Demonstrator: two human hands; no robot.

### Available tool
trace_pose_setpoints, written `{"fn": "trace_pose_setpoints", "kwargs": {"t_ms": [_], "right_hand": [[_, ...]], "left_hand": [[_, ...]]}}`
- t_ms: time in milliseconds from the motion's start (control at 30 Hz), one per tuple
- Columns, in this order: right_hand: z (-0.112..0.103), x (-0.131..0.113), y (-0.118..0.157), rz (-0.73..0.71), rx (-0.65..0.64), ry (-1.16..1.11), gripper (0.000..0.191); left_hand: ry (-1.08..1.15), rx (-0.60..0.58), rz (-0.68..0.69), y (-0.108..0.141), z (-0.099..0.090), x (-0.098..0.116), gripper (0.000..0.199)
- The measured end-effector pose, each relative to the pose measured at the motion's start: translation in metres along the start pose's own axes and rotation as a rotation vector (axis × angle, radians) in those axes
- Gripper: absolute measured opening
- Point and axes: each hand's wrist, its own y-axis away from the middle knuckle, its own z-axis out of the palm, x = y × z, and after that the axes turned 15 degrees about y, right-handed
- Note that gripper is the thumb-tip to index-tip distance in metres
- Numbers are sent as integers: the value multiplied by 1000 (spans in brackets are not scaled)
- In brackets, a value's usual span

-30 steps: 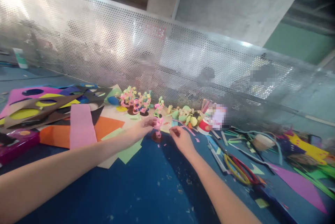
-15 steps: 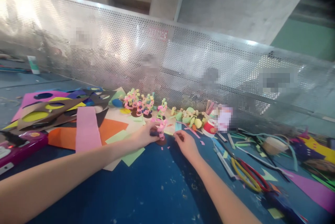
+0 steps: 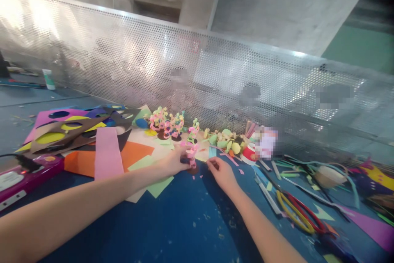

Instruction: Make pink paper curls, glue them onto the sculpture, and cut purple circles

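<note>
On the blue table, a small pink paper figure (image 3: pixel 191 156) stands on a dark round base. My left hand (image 3: pixel 178 161) is closed around the figure's left side, fingers wrapped behind it. To the right of the figure, my right hand (image 3: pixel 220 171) hovers with fingers curled in a pinch; whatever its fingertips hold, if anything, is too small to make out. Behind the hands are several similar pink and green paper figures (image 3: pixel 172 125) on dark round bases. Tiny pink scraps lie just in front of the figure.
Coloured paper sheets (image 3: pixel 109 152) and a magenta power strip (image 3: pixel 33 177) lie at left. Green paper discs (image 3: pixel 226 140), a red-and-white cup (image 3: pixel 250 154), scissors (image 3: pixel 295 211) and paper strips are at right. A perforated metal screen (image 3: pixel 138 62) rises behind.
The view has shifted slightly, so the scene sits a little further right and lower. My left hand still holds the pink figure; my right hand remains beside it.
</note>
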Motion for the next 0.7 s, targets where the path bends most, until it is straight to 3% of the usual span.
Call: {"fn": "trace_pose_setpoints", "kwargs": {"t_ms": [167,700], "right_hand": [[1,1,0,-6,-7,-15,24],[1,3,0,-28,-29,-36,27]], "left_hand": [[25,22,-7,1,-1,-1,58],[81,55,-8,0,-2,-5,43]]}}
